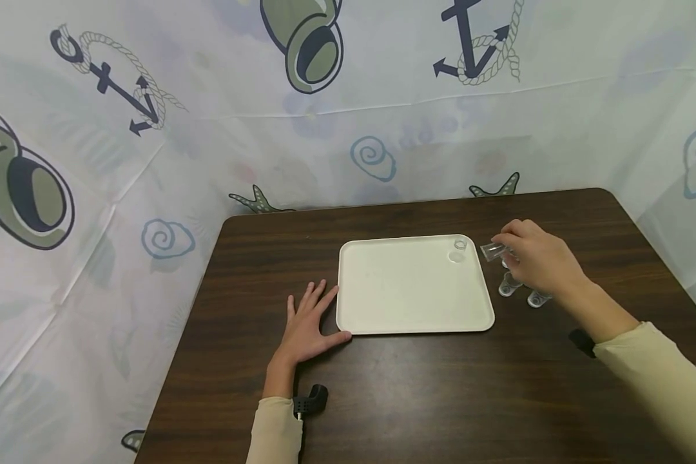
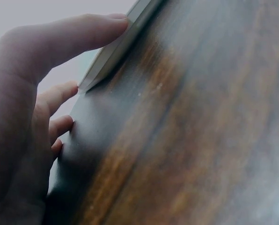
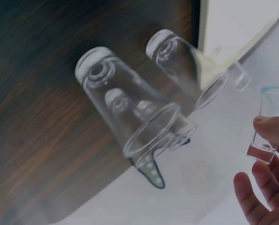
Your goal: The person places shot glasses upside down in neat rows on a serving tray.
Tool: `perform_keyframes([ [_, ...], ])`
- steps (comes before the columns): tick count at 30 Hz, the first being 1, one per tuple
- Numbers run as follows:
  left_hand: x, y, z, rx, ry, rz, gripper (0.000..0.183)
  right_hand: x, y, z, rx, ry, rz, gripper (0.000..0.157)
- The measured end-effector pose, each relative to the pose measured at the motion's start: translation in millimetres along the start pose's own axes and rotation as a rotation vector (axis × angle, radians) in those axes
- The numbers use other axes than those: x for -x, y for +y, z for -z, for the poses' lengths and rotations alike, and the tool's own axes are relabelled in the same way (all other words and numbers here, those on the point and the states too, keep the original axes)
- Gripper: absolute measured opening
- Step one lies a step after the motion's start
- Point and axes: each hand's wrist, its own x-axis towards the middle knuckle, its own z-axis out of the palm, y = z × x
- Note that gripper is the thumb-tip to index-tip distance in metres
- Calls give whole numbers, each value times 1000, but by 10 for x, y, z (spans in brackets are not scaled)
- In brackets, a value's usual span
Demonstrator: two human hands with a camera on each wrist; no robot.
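your right hand (image 1: 538,256) pinches a small clear cup (image 1: 492,252) between thumb and fingers, tilted, just beside the right edge of the cream tray (image 1: 406,290). your left hand (image 1: 305,330) is spread, thumb and index finger touching the tray's left side, gripping nothing. another cup (image 1: 460,245) stands in the tray's far right corner. yours looks light, stiff and smooth, so probably slippery and breakable if knocked; hold it by the sides with gentle pressure, fingers off the rim.
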Motion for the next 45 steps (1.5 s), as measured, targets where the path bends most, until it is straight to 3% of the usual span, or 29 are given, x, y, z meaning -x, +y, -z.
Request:
perform_keyframes([
  [7,-11,0,-2,-3,-4,-1,97,-52,-116,-112,30,-40,76,27],
  [13,-9,-1,-4,-10,-10,2,97,-70,-212,-233,64,-18,173,19],
  [21,-2,3,-9,-6,-9,0,96,-82,-307,-360,101,-29,264,19],
  [32,2,7,-8,1,-1,-2,96,-73,-336,-488,194,-153,245,20],
  [45,0,6,-1,4,9,-6,96,-99,-378,-550,221,-181,261,16],
])
